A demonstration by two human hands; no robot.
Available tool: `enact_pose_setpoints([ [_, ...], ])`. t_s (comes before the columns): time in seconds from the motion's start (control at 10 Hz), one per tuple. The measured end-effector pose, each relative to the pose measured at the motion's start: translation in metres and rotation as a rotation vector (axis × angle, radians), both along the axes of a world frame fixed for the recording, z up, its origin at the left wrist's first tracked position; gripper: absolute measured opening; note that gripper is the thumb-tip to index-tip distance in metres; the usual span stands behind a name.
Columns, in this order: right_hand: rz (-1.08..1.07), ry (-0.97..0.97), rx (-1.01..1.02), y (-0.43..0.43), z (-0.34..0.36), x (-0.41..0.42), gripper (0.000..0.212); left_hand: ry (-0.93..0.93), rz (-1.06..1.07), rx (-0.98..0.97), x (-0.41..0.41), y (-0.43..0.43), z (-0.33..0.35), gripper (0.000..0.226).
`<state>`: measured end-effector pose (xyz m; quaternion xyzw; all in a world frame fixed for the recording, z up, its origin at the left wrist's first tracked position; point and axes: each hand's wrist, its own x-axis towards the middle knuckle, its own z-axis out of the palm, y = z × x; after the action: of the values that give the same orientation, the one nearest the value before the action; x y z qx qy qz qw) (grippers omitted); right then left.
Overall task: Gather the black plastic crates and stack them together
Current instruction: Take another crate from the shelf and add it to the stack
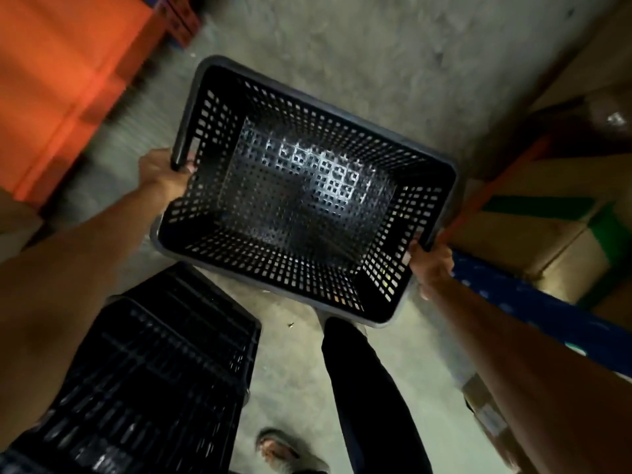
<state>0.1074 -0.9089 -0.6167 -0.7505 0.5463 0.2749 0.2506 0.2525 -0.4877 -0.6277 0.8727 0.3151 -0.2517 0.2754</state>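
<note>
An empty black plastic crate (301, 186) with perforated walls and a grey rim hangs in the air in front of me, tilted, its open top facing me. My left hand (160, 169) grips its left rim near a corner. My right hand (431, 265) grips the rim at its lower right corner. A second black plastic crate (150, 367) stands on the floor at the lower left, below and apart from the held one, partly hidden by my left forearm.
Concrete floor (359, 63) runs ahead. An orange rack part (58, 80) stands at the left. Cardboard boxes (533, 234) and a blue rack beam (547, 309) line the right side. My dark-trousered leg (362, 381) and sandalled foot (280, 449) are below the held crate.
</note>
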Motion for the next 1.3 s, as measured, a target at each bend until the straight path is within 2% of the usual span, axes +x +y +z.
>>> enact_pose_setpoints([
  [0.1,-0.01,-0.006,-0.012,0.0,0.034,0.009,0.05,-0.013,0.011,0.007,0.001,0.005,0.04,0.03],
  [0.2,-0.013,-0.05,-0.015,-0.001,0.093,0.03,0.048,-0.015,0.013,0.023,0.003,0.009,0.119,0.032],
  [0.4,0.228,-0.146,0.011,0.022,0.325,0.068,0.05,-0.069,0.024,0.108,-0.014,0.019,0.334,0.037],
  [0.6,0.409,-0.295,0.004,0.01,0.478,0.073,0.052,-0.151,0.021,0.152,-0.055,0.022,0.519,0.039],
  [0.7,0.462,-0.439,-0.027,0.005,0.56,0.073,0.046,-0.173,0.006,0.18,-0.079,0.023,0.609,0.044],
  [0.9,0.6,-0.675,-0.153,-0.004,0.73,0.037,0.043,-0.38,-0.047,0.201,-0.156,0.015,0.771,0.041],
  [1.0,0.646,-0.829,-0.189,-0.003,0.794,0.003,0.041,-0.448,-0.052,0.239,-0.202,0.02,0.831,0.037],
  [1.1,0.745,-0.911,-0.195,0.005,0.846,-0.033,0.052,-0.479,-0.078,0.222,-0.251,0.035,0.877,0.033],
  [1.2,0.868,-0.969,-0.199,0.023,0.886,-0.074,0.066,-0.508,-0.051,0.24,-0.318,0.06,0.911,0.016],
  [1.3,0.96,-0.997,-0.172,0.051,0.905,-0.113,0.064,-0.543,0.011,0.248,-0.383,0.092,0.92,0.023],
])
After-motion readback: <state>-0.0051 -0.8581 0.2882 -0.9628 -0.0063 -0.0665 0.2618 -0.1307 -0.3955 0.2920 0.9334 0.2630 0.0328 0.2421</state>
